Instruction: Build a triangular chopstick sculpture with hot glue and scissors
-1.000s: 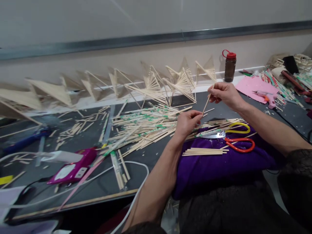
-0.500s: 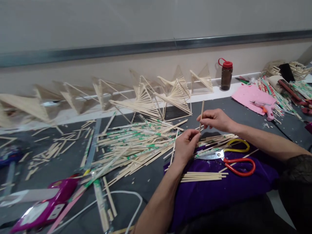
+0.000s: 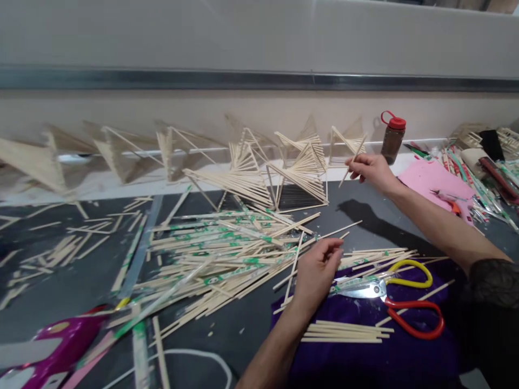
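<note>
My right hand is raised above the table, pinching a single chopstick that slants up to the right. Below it my left hand rests with loosely curled fingers and a gap between thumb and forefinger, seemingly holding nothing. Beside that hand lie scissors with one yellow and one red handle, on a purple cloth. A small bundle of chopsticks lies on the cloth, nearer to me. To the left spreads a big pile of chopsticks, some in green-printed wrappers.
Fan-shaped lattices of glued sticks stand along the wall. A red-capped bottle is at the back right, near pink paper with a glue gun. A magenta tool, a steel ruler and short stick pieces lie left.
My right hand has lifted the chopstick up and away from my left hand, which has let go of its lower end. The view has shifted slightly.
</note>
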The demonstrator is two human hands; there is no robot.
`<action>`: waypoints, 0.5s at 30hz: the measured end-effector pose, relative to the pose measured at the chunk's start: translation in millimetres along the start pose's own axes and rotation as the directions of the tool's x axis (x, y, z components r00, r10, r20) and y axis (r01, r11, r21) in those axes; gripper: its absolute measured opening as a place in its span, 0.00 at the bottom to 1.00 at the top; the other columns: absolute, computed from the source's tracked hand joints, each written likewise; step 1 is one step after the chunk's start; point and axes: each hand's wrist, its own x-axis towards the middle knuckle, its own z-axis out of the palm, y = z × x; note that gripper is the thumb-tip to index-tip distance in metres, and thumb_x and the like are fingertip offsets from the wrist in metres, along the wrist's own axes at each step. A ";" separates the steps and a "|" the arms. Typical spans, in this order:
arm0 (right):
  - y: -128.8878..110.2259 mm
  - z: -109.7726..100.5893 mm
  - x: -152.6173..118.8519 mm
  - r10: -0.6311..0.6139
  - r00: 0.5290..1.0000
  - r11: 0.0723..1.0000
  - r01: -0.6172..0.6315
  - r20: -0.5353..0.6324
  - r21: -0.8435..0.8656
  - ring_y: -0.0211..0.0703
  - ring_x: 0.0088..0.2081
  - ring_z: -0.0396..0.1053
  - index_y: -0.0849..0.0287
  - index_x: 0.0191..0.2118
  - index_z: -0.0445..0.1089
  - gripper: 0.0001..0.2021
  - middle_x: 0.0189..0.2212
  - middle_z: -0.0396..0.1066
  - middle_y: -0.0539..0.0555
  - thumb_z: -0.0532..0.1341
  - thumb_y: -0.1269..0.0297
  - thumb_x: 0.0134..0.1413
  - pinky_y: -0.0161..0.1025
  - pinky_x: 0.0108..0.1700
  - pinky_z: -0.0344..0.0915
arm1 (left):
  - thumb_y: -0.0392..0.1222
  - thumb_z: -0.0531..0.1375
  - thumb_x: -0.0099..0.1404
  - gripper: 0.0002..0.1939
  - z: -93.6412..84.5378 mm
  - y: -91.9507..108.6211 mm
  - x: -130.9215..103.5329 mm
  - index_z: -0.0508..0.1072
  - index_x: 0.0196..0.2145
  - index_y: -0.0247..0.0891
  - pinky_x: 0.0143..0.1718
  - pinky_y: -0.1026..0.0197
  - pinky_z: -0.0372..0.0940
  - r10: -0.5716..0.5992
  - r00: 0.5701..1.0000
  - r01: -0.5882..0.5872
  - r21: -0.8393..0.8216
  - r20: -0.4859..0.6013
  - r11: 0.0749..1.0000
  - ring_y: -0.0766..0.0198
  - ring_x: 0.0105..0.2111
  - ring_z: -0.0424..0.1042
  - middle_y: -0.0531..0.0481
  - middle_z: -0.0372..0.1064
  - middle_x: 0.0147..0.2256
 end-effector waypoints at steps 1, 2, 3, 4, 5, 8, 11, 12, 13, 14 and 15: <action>2.8 -1.5 14.0 -0.001 0.999 0.999 0.000 -0.051 -0.037 0.33 0.27 0.72 0.63 0.33 0.73 0.06 0.30 0.75 0.53 0.60 0.67 0.53 0.28 0.23 0.61 | 0.41 0.58 0.62 0.09 0.6 1.2 -1.5 0.77 0.37 0.39 0.31 0.63 0.66 0.047 0.999 -0.048 0.027 0.012 0.998 0.65 0.28 0.72 0.51 0.75 0.30; 5.7 -1.9 27.3 -0.005 0.996 0.997 -0.002 -0.090 -0.077 0.33 0.27 0.72 0.64 0.31 0.73 0.06 0.32 0.75 0.54 0.59 0.68 0.53 0.28 0.23 0.61 | 0.40 0.58 0.62 0.08 1.3 2.2 -3.0 0.77 0.36 0.39 0.32 0.63 0.66 0.096 0.995 -0.097 0.053 0.027 0.994 0.65 0.29 0.72 0.51 0.75 0.31; 8.8 -1.3 39.9 -0.013 0.993 0.993 -0.001 -0.121 -0.117 0.33 0.27 0.72 0.64 0.30 0.72 0.06 0.33 0.76 0.55 0.59 0.69 0.53 0.28 0.22 0.61 | 0.40 0.58 0.63 0.08 2.0 3.0 -4.4 0.77 0.35 0.39 0.34 0.63 0.66 0.141 0.989 -0.144 0.075 0.044 0.987 0.65 0.30 0.73 0.51 0.75 0.31; 12.1 0.2 51.4 -0.030 0.989 0.987 0.006 -0.144 -0.164 0.33 0.27 0.72 0.64 0.28 0.71 0.06 0.35 0.76 0.55 0.59 0.70 0.53 0.28 0.23 0.61 | 0.39 0.57 0.64 0.07 2.5 3.6 -5.7 0.76 0.35 0.40 0.35 0.63 0.67 0.181 0.982 -0.186 0.093 0.062 0.978 0.65 0.31 0.73 0.51 0.75 0.31; 15.4 2.3 61.9 -0.047 0.986 0.976 0.012 -0.157 -0.218 0.33 0.27 0.72 0.64 0.27 0.71 0.07 0.35 0.76 0.55 0.58 0.70 0.53 0.28 0.24 0.61 | 0.38 0.57 0.65 0.07 2.8 3.9 -6.7 0.76 0.34 0.40 0.36 0.63 0.67 0.215 0.973 -0.223 0.108 0.082 0.969 0.65 0.31 0.74 0.51 0.75 0.31; 25.9 11.3 87.0 -0.093 0.982 0.921 0.023 -0.163 -0.389 0.34 0.28 0.72 0.63 0.26 0.70 0.08 0.33 0.77 0.54 0.57 0.72 0.53 0.30 0.30 0.65 | 0.37 0.56 0.67 0.08 1.9 3.9 -8.5 0.75 0.35 0.40 0.37 0.63 0.67 0.292 0.950 -0.307 0.154 0.114 0.939 0.65 0.33 0.74 0.50 0.76 0.32; 37.0 21.8 103.4 -0.097 0.984 0.855 0.004 -0.152 -0.518 0.37 0.29 0.73 0.64 0.29 0.73 0.09 0.28 0.75 0.53 0.56 0.72 0.55 0.33 0.35 0.66 | 0.36 0.55 0.68 0.08 -1.2 3.6 -8.9 0.74 0.36 0.39 0.36 0.64 0.67 0.361 0.927 -0.375 0.200 0.105 0.905 0.65 0.33 0.75 0.50 0.75 0.32; 40.6 25.2 107.0 -0.089 0.985 0.837 -0.006 -0.147 -0.547 0.38 0.29 0.74 0.64 0.30 0.73 0.09 0.27 0.75 0.54 0.55 0.72 0.56 0.34 0.36 0.66 | 0.35 0.54 0.68 0.08 -2.3 3.5 -9.0 0.74 0.36 0.39 0.35 0.64 0.67 0.381 0.919 -0.394 0.211 0.101 0.895 0.65 0.33 0.75 0.50 0.75 0.31; 44.0 28.4 109.9 -0.079 0.987 0.821 -0.016 -0.142 -0.571 0.38 0.30 0.74 0.65 0.32 0.74 0.10 0.27 0.75 0.54 0.55 0.72 0.56 0.34 0.37 0.66 | 0.35 0.54 0.68 0.08 -3.1 3.3 -9.1 0.74 0.36 0.38 0.35 0.64 0.67 0.397 0.912 -0.410 0.221 0.101 0.885 0.65 0.33 0.75 0.50 0.75 0.31; 47.0 31.2 112.1 -0.070 0.988 0.806 -0.026 -0.139 -0.591 0.39 0.31 0.74 0.64 0.34 0.74 0.11 0.28 0.75 0.54 0.54 0.72 0.57 0.34 0.37 0.65 | 0.35 0.55 0.68 0.08 -3.7 2.9 -9.3 0.74 0.36 0.38 0.34 0.65 0.67 0.409 0.907 -0.421 0.230 0.101 0.877 0.65 0.33 0.75 0.50 0.75 0.31; 49.5 33.6 113.9 -0.062 0.989 0.792 -0.035 -0.137 -0.609 0.39 0.32 0.74 0.64 0.36 0.75 0.11 0.30 0.76 0.55 0.54 0.71 0.58 0.34 0.38 0.65 | 0.35 0.55 0.68 0.07 -4.0 2.5 -9.6 0.74 0.36 0.38 0.34 0.65 0.67 0.420 0.902 -0.432 0.239 0.101 0.870 0.65 0.32 0.75 0.50 0.75 0.31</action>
